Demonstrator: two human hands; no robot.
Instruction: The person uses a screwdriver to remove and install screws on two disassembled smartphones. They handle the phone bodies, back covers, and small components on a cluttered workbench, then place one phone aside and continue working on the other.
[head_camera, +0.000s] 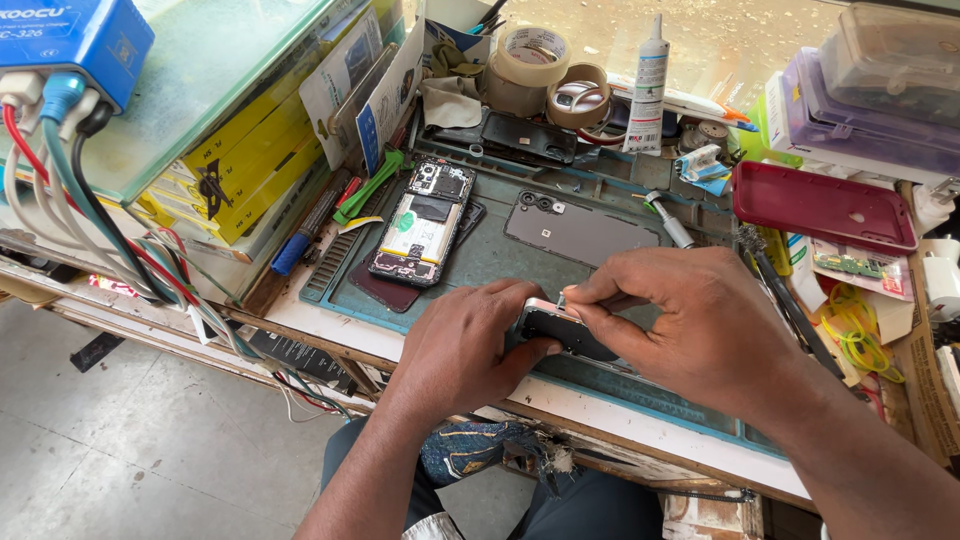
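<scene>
left hand (470, 345) gripping phone (560, 328) by its left end | right hand (700, 325) pinching its top edge | phone at near edge of work mat (480, 262) on counter (330, 318) | opened phone (420, 222) well apart

Yellow flat boxes (240, 165) stacked under left glass.

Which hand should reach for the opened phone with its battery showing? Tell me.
Probably the left hand: the opened phone lies up and to its side. The right hand pinches the dark phone part and is farther away.
</scene>
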